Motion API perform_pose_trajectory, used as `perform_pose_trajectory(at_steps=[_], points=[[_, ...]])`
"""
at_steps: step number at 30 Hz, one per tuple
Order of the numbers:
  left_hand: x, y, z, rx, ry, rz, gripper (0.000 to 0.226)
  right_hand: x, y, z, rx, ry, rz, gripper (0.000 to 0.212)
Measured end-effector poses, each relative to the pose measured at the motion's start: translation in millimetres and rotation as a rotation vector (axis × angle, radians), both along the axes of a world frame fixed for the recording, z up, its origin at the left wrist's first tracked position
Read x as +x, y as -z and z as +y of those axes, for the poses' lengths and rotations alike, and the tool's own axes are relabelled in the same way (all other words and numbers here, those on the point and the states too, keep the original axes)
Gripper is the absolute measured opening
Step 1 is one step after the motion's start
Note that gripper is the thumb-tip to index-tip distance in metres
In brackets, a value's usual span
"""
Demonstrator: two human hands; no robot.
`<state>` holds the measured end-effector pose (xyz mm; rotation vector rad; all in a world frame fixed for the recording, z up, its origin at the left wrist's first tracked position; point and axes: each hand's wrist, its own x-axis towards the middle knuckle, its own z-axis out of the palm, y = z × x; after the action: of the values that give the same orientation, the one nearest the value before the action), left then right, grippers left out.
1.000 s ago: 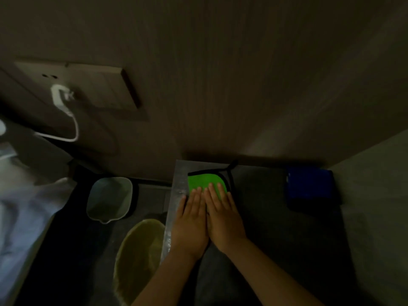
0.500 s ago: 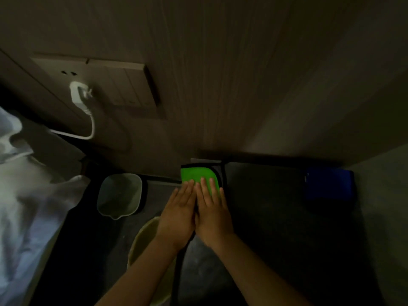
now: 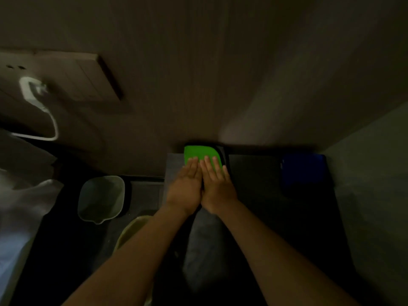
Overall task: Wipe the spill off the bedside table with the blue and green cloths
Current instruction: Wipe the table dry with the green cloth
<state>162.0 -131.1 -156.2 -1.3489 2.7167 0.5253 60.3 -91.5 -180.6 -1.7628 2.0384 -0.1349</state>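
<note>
In the dim light a bright green cloth [image 3: 198, 153] with a black edge lies at the back left corner of the dark bedside table [image 3: 254, 173], against the wall. My left hand [image 3: 185, 188] and my right hand [image 3: 217, 184] lie flat side by side on its near half, fingers together and pressing down. They hide the cloth's near part. A folded blue cloth [image 3: 302, 171] rests at the table's back right corner, well apart from both hands. No spill can be made out on the dark top.
Left of the table, on the floor, stand a pale grey bin [image 3: 101, 199] and a yellowish basin [image 3: 130, 230]. A white charger [image 3: 31, 91] with its cable hangs from a wall socket. White bedding [image 3: 19, 206] fills the far left. A pale wall [image 3: 375, 173] borders the table's right side.
Both hands have pushed the green cloth away from me, from the table's left part to the back edge at the wall. The blue cloth stays in place.
</note>
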Motion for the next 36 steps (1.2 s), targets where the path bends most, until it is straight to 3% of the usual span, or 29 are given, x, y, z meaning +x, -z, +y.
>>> perform_pose_trajectory(at_steps=[8,17,25,32,36], points=[[-13.7,2.7,99.5,0.080,0.083,0.074,0.061,-18.1,-3.8,109.1,0.078,0.080,-0.030,0.074],[-88.6,5.6,23.1,0.048,0.128,-0.031,0.067,-89.3,-1.6,35.9,0.100,0.077,0.045,0.073],[-66.2,10.9,99.0,0.081,0.187,0.073,0.063,-72.3,0.5,119.0,0.049,0.136,0.003,0.072],[-110.6,8.6,52.5,0.081,0.171,-0.042,0.065,-107.7,-10.8,73.8,0.140,0.122,0.042,0.072],[-78.6,7.7,99.8,0.113,0.148,0.023,0.065,-79.2,-9.1,116.6,0.083,0.137,0.024,0.072]])
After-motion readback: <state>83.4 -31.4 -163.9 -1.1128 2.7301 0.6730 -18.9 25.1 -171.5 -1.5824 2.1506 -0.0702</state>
